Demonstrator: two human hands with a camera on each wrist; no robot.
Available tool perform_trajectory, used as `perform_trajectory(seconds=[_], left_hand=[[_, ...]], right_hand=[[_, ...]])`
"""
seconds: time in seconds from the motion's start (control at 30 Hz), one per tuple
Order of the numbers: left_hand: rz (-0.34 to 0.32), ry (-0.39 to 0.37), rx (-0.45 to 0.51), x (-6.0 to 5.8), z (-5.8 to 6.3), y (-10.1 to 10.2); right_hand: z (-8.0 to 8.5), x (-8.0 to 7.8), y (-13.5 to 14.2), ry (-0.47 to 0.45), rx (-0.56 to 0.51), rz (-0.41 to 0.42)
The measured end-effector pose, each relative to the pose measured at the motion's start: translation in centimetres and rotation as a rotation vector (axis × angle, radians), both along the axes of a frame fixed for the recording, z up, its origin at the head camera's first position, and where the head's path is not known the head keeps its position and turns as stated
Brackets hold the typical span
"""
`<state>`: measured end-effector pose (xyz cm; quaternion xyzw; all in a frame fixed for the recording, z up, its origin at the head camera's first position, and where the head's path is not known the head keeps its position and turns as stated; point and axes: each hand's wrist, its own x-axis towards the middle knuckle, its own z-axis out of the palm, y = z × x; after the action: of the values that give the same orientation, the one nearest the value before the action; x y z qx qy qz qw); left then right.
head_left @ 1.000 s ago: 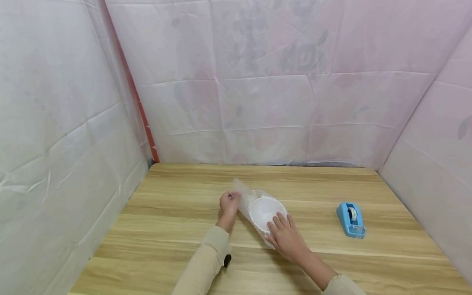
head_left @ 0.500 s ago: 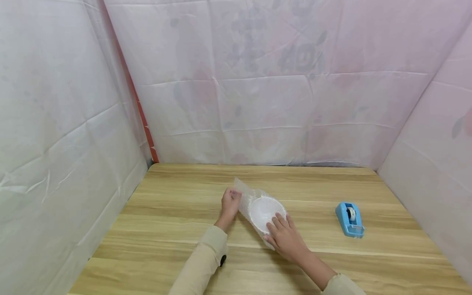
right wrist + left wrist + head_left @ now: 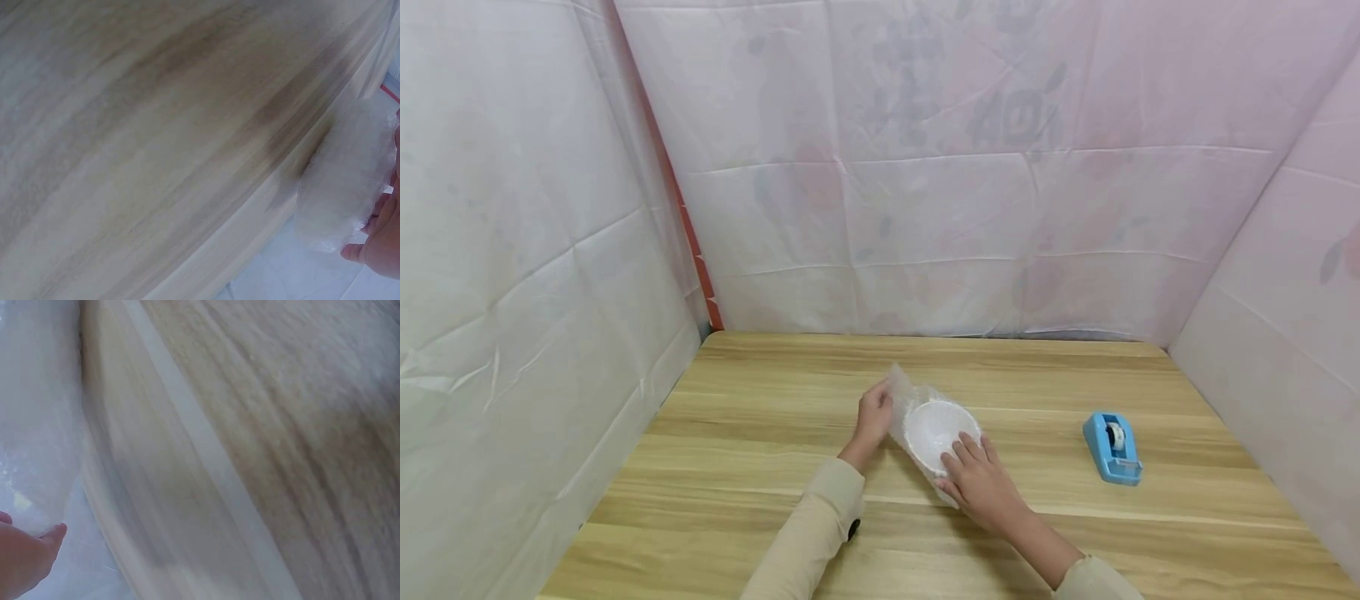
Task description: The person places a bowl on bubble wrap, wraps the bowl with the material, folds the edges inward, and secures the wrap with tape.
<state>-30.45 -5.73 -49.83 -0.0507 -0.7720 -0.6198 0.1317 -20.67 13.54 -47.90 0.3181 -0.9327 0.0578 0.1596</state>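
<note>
We log white bowl (image 3: 932, 427) in bubble wrap (image 3: 900, 403) on the table (image 3: 760, 408), nine o'clock of tape dispenser (image 3: 1107, 452): left hand (image 3: 872, 414) pinching wrap at ten o'clock, right hand (image 3: 982, 483) clasping bowl's side at five.

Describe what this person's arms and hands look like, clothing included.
The left sleeve is plain beige, with a wide cuff and a small, dark, rounded piece, perhaps a button. The right sleeve, mostly out of frame, is beige too. The left hand and right hand are gloveless.
</note>
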Motion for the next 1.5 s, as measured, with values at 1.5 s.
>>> perform_trajectory(seconds=[1.5], left_hand=[[-0.12,0.657,-1.158,3.8,0.7,1.8]], right_hand=[[-1.2,-0.9,-0.7,0.157,0.044,0.032]])
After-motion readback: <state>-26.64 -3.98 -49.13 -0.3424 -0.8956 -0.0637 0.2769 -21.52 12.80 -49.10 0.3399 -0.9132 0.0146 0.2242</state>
